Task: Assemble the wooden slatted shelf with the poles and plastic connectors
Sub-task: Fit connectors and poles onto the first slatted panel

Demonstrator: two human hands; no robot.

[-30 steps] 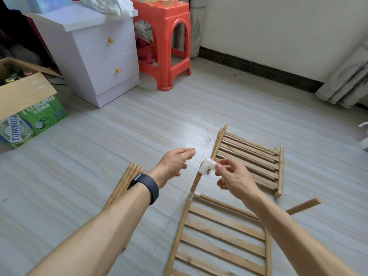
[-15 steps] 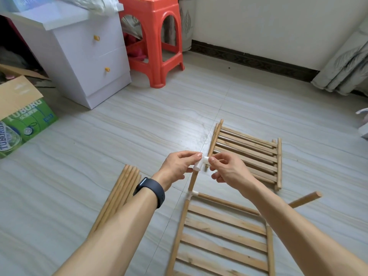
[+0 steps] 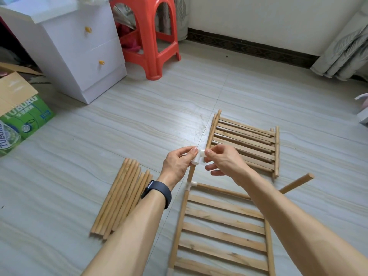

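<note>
White connector [image 3: 196, 158] partly covered by fingertips of left hand [image 3: 177, 166] & right hand [image 3: 224, 163]; full shape can't be told. Near slatted panel [image 3: 223, 232] cut off at btm edge; right forearm hides its top-right corner + lower end of loose pole [image 3: 296, 183]. Far panel [image 3: 247, 140]: near-left corner behind right hand. Box [image 3: 20, 116] cut at left edge.
</note>
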